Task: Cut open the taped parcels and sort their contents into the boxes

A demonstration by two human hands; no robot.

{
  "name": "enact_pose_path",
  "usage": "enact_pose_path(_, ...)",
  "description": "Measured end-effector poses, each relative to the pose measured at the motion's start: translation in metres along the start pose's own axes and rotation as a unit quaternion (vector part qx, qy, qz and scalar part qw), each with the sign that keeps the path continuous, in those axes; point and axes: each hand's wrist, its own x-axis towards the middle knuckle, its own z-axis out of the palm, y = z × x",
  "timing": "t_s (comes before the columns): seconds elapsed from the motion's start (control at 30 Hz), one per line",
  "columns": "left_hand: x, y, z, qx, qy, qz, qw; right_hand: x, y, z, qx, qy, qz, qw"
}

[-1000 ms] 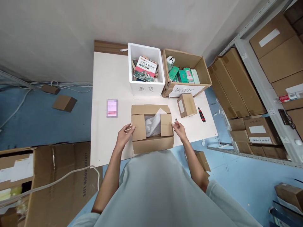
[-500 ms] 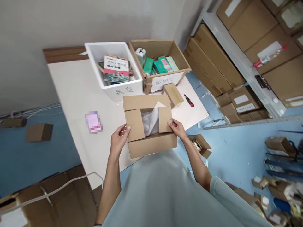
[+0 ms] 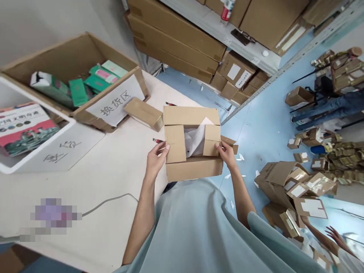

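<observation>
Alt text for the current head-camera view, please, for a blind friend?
A person's left hand and right hand hold an open, rectangular brown cardboard box with crumpled white wrapping inside. On the white table to the left stand a white foam bin holding a colourful book and a large brown cardboard carton holding mostly green boxes.

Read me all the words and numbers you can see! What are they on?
"换货区": white paper on the big cardboard box.
"退货", first character scrawly: white foam box.
"国文明奇迹", start cut by the picture's edge: book.
Too small or blurred: green packs, bottle, shelf-box labels, parcel labels, pixelated thing.
No readable text: held box.
</observation>
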Motion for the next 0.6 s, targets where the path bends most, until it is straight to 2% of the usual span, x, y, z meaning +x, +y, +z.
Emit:
enact_pose_path(0.13, 0.024, 0.010, 0.093, 0.013, -0.063, 0.013, 0.998, 0.030, 0.042, -0.068, -0.005, 0.049, 0.023, 0.999)
enact_pose_path(0.27, 0.054, 0.010, 0.183, 0.017, -0.138, 0.001, 0.990, 0.056, 0.082, -0.134, -0.042, 0.100, 0.059, 0.992)
enact_pose_path(0.4, 0.084, 0.007, 0.266, 0.064, -0.206, 0.005, 0.976, 0.070, 0.120, -0.194, -0.057, 0.146, 0.078, 0.985)
enact_pose_path(0.5, 0.100, 0.007, 0.321, 0.120, -0.251, 0.007, 0.961, 0.076, 0.151, -0.230, -0.062, 0.196, 0.097, 0.974)
enact_pose_path(0.6, 0.107, 0.006, 0.359, 0.134, -0.301, -0.001, 0.944, 0.081, 0.182, -0.252, -0.099, 0.274, 0.136, 0.947)
